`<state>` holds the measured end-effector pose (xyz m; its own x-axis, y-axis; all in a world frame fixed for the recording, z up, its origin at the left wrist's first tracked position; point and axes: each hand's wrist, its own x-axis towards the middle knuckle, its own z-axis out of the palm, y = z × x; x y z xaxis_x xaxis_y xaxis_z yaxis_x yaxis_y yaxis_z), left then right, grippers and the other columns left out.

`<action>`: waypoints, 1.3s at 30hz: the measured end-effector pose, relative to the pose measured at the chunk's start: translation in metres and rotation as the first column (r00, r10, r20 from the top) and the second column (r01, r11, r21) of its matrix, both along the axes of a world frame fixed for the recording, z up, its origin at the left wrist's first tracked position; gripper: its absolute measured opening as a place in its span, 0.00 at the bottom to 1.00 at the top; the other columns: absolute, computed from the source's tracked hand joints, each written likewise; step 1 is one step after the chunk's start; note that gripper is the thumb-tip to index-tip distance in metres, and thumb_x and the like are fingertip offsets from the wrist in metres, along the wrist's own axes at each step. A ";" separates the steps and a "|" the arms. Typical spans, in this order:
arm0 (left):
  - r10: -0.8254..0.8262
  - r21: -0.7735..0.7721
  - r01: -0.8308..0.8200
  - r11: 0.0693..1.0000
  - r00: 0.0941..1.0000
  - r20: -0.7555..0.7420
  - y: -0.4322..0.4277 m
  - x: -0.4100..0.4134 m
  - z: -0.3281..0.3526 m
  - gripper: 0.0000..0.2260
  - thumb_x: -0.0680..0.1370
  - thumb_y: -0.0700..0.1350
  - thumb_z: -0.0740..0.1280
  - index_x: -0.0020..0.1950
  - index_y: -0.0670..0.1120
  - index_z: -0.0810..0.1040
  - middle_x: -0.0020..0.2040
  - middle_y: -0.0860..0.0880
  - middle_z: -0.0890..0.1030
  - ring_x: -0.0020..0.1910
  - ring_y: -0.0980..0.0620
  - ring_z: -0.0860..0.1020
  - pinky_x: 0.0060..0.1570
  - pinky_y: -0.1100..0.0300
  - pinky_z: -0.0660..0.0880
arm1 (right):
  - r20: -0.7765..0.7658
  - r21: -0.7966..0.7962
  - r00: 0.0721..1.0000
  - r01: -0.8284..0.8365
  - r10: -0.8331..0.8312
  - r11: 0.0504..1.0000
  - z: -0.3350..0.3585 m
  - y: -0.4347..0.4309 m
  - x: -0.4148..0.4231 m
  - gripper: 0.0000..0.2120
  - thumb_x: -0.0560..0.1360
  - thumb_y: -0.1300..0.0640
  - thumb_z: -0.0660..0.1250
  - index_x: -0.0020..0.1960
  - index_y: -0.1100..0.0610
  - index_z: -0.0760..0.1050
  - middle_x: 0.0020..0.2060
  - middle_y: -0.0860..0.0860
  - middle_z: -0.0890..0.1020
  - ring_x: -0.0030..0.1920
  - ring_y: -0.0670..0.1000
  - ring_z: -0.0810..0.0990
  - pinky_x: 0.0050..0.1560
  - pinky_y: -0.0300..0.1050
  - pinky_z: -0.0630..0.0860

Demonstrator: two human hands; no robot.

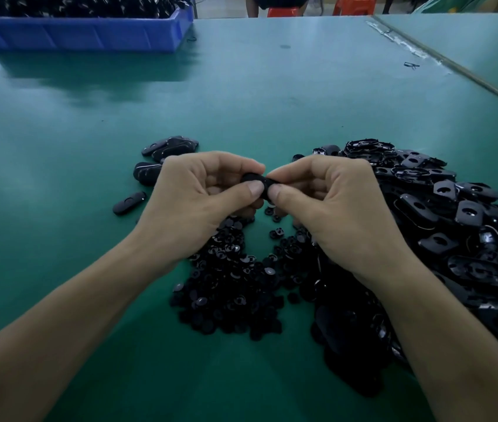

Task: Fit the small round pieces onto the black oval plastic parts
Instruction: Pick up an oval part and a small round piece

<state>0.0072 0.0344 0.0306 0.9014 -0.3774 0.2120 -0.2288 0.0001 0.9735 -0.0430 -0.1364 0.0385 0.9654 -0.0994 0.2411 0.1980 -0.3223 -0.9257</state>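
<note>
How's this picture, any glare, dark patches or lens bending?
Head view: wide-angle stretch toward the corners; pale glare smears the green table below the blue plastic bin; the heap of small round black pieces sinks into shadow, detail lost; left hand and right hand, pinching a black oval plastic part, look reasonably sharp.

One left hand, one right hand, one held oval part, one round-piece heap, one oval-part heap, one blue bin

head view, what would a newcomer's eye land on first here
Dead centre, the left hand and right hand pinch one black oval part between them. Below them lies a pile of small round pieces, with a larger heap of oval parts at right. A blue bin sits far left.
</note>
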 end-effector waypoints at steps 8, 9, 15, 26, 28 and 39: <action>0.003 0.023 -0.003 1.000 1.000 -0.023 -0.003 -0.002 -0.002 0.07 0.72 0.36 0.73 0.47 0.45 0.84 0.39 0.45 0.86 0.35 0.51 0.85 0.39 0.63 0.80 | -0.045 -0.062 0.999 0.020 -0.022 0.998 -0.003 -0.001 0.001 0.06 0.74 0.62 0.73 0.42 0.51 0.81 0.32 0.43 0.84 0.34 0.39 0.82 0.39 0.35 0.75; 0.005 0.028 -0.004 1.000 1.000 -0.019 -0.003 -0.002 -0.002 0.07 0.73 0.35 0.73 0.47 0.45 0.83 0.38 0.45 0.86 0.35 0.52 0.84 0.38 0.63 0.81 | -0.052 -0.064 0.998 0.021 -0.024 0.998 -0.003 -0.001 0.001 0.06 0.74 0.61 0.73 0.42 0.51 0.81 0.32 0.42 0.84 0.33 0.39 0.81 0.38 0.34 0.73; 0.015 0.069 -0.019 0.997 0.998 0.061 -0.003 -0.003 -0.001 0.08 0.74 0.33 0.73 0.46 0.45 0.82 0.36 0.45 0.85 0.33 0.52 0.84 0.38 0.60 0.82 | -0.041 -0.099 0.999 0.028 -0.032 0.995 0.000 -0.002 -0.001 0.07 0.73 0.61 0.73 0.41 0.50 0.81 0.30 0.41 0.83 0.32 0.38 0.80 0.37 0.35 0.73; 0.133 0.054 -0.140 0.989 0.985 0.112 0.003 0.008 -0.004 0.08 0.74 0.34 0.73 0.47 0.47 0.82 0.37 0.48 0.86 0.35 0.51 0.84 0.39 0.61 0.82 | 0.064 -0.180 0.986 0.164 -0.155 0.970 0.006 -0.009 0.001 0.09 0.78 0.61 0.69 0.51 0.50 0.84 0.38 0.46 0.86 0.40 0.45 0.85 0.45 0.47 0.83; 0.233 0.048 -0.237 0.970 0.969 0.085 0.009 0.016 -0.005 0.08 0.75 0.33 0.72 0.47 0.46 0.82 0.35 0.50 0.85 0.34 0.53 0.84 0.39 0.63 0.81 | 0.164 -0.285 0.949 0.305 -0.267 0.909 0.006 -0.015 0.002 0.10 0.79 0.63 0.67 0.55 0.53 0.84 0.43 0.45 0.86 0.43 0.41 0.84 0.51 0.39 0.81; 0.470 0.227 -0.503 0.834 0.863 0.188 0.037 0.048 -0.021 0.06 0.73 0.45 0.77 0.45 0.54 0.82 0.38 0.52 0.85 0.35 0.53 0.83 0.39 0.59 0.79 | 0.116 -0.800 0.963 0.235 -0.242 0.553 0.003 -0.021 0.004 0.10 0.79 0.54 0.67 0.58 0.52 0.83 0.52 0.52 0.83 0.56 0.57 0.73 0.60 0.47 0.71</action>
<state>0.0550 0.0718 0.0096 0.9570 0.0471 0.2861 -0.2460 -0.3904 0.8872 -0.0386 -0.1577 0.0413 0.9378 -0.0965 0.3335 -0.0050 -0.9643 -0.2649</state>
